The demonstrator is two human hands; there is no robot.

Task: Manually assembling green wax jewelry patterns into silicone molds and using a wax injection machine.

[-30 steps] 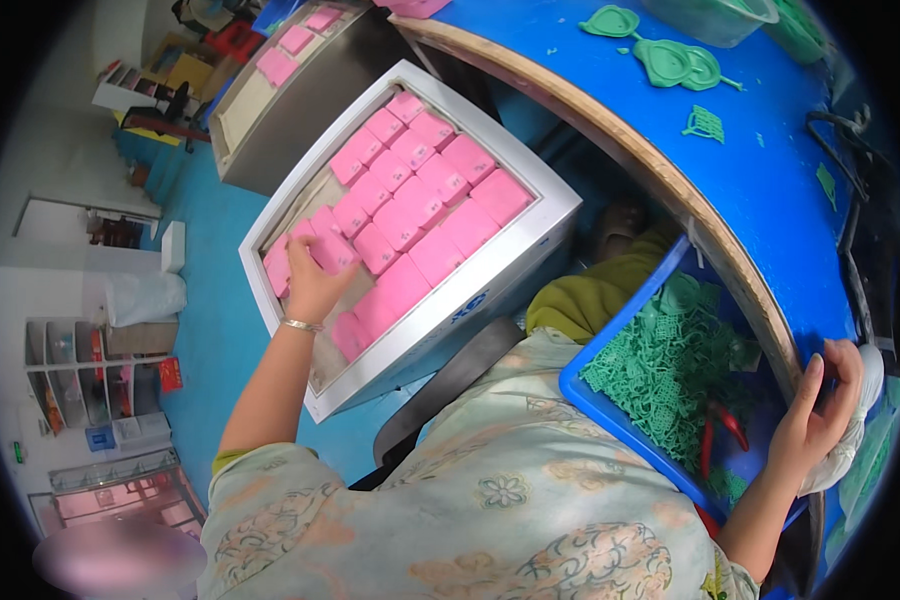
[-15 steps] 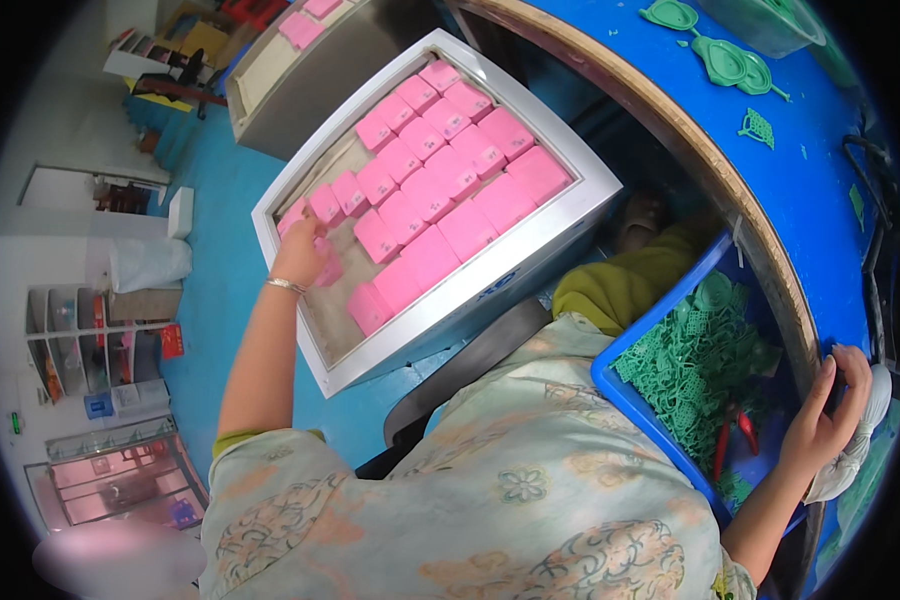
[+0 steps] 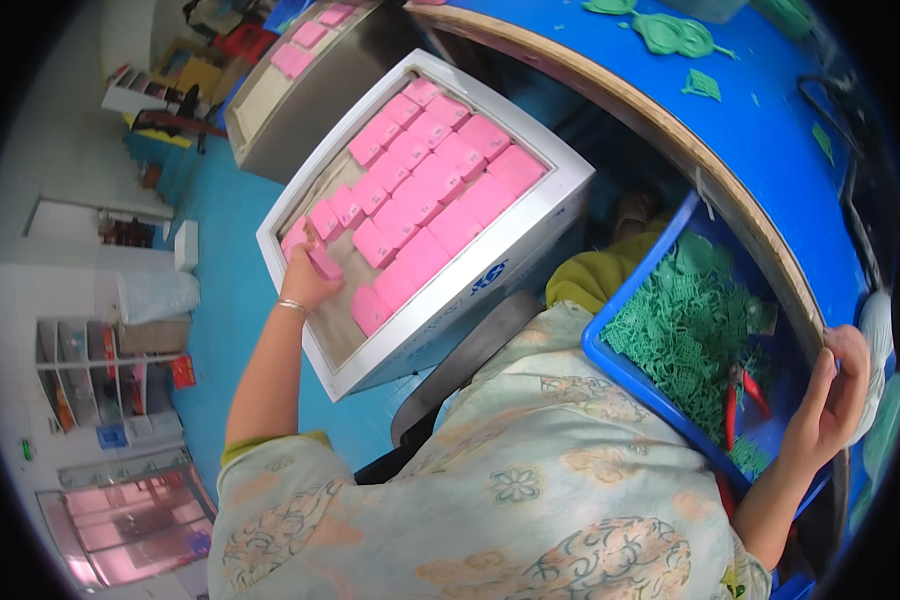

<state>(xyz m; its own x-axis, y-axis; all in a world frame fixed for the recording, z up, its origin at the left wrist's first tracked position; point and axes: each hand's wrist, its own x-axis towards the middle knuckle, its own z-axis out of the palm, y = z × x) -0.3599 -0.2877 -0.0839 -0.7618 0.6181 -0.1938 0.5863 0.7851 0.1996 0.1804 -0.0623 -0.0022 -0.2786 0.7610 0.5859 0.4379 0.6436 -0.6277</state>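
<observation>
My left hand point(image 3: 310, 280) reaches into a white-framed box point(image 3: 560, 195), its fingers closed round a pink block point(image 3: 326, 264) near the left side. Rows of similar pink blocks point(image 3: 410, 205) lie beside it on a greyish lining. Far to the right, my right hand point(image 3: 838, 400) rests at the blue table's wooden edge point(image 3: 775, 235), with curled fingers and thumb pressed against that edge. Close behind this hand is a pale, whitish bundle point(image 3: 876, 345).
A blue bin point(image 3: 635, 290) under the table edge holds green lattice pieces point(image 3: 675, 330) and red-handled pliers point(image 3: 732, 400). Green moulded pieces point(image 3: 670, 35) lie on the blue table point(image 3: 770, 140). Another box with pink blocks point(image 3: 292, 60) stands behind, and a chair's dark armrest point(image 3: 470, 355) is beside me.
My left fingers have closed on a pink block, and it now stands tilted in them. My right thumb and fingers have drawn together at the table edge. The whole view has shifted slightly.
</observation>
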